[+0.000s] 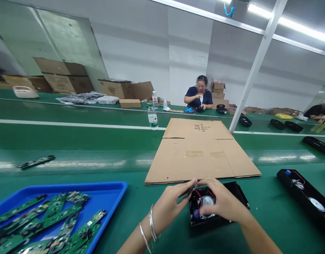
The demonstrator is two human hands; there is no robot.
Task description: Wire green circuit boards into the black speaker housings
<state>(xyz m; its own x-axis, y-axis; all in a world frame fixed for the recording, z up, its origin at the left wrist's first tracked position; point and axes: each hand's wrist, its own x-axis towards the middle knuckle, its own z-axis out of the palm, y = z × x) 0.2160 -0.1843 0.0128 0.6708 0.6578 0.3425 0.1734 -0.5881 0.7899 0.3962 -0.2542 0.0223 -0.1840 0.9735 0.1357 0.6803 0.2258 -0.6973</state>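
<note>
My left hand (175, 197), with bangles at the wrist, pinches a small dark circuit board (191, 191) seen nearly edge-on. The board is tilted over the left end of a black speaker housing (239, 194). Inside the housing show a round silver speaker (207, 204), red wires and a blue part (196, 213). My right hand (223, 201) arches over the housing, thumb and fingers apart. Its thumb lies over the speaker, and its fingertips are close to the board; whether they touch it I cannot tell.
A blue tray (120, 187) of green circuit boards is at the left; another board (37, 162) lies beyond. Flattened cardboard (202, 162) lies ahead, with a water bottle (152, 118) behind. Another housing (305, 197) sits at right. A co-worker (198, 95) sits across.
</note>
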